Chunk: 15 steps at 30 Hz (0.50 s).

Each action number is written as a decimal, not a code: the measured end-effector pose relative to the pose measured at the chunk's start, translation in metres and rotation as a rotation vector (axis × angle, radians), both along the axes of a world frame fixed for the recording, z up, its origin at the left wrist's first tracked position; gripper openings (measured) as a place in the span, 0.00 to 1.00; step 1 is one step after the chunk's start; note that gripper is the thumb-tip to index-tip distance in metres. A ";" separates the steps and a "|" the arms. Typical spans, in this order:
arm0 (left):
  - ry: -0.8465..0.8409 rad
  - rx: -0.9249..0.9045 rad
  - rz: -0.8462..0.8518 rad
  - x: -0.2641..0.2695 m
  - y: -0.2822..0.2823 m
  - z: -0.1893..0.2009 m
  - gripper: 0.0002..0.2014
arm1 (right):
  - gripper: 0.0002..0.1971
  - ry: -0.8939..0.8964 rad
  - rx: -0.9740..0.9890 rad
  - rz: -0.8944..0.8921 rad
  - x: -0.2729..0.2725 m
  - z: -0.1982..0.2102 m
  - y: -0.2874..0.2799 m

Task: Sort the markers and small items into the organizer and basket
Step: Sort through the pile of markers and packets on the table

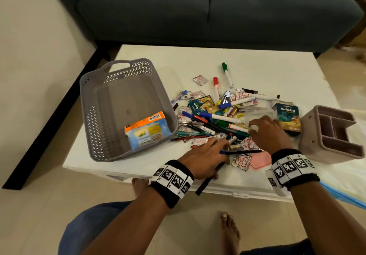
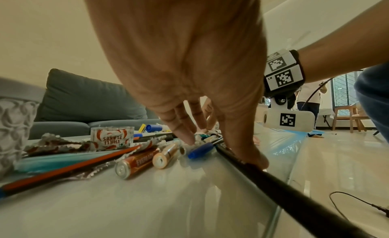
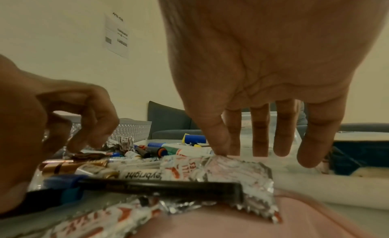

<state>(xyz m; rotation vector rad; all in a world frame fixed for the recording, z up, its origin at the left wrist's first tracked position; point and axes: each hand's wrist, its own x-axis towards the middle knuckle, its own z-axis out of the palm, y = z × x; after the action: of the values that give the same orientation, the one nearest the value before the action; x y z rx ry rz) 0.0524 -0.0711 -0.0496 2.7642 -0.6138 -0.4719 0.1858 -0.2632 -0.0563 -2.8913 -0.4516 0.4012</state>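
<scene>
Hands low over pile: left hand (image 1: pixel 206 156) grips black pen (image 1: pixel 210 177); right hand (image 1: pixel 267 130) spread, fingers relaxed.

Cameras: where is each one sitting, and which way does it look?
Head: high up, looking down at the basket, organizer, both hands and bare feet.
Left wrist: low under the left hand, facing the sofa; the other wristband shows.
Right wrist: low under the right hand, facing the wall; left fingers show.
Both wrist views share the batteries.
</scene>
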 end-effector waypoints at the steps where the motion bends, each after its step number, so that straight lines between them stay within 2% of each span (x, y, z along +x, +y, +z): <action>1: 0.009 -0.004 -0.008 0.001 0.001 0.000 0.24 | 0.13 -0.002 0.015 0.003 0.001 0.000 0.000; 5: 0.022 0.004 -0.036 0.000 0.006 0.004 0.15 | 0.14 -0.003 0.057 0.001 0.004 0.003 0.006; 10: -0.106 0.017 -0.005 -0.005 0.008 0.003 0.13 | 0.27 0.063 0.011 -0.015 0.000 0.003 0.016; 15: -0.258 0.023 0.007 -0.008 0.004 -0.004 0.12 | 0.27 -0.001 0.058 -0.032 0.002 0.004 0.024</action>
<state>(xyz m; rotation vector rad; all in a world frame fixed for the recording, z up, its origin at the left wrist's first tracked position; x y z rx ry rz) 0.0441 -0.0672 -0.0537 2.8715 -0.6587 -0.1213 0.1875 -0.2396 -0.0524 -2.8388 -0.4095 0.3755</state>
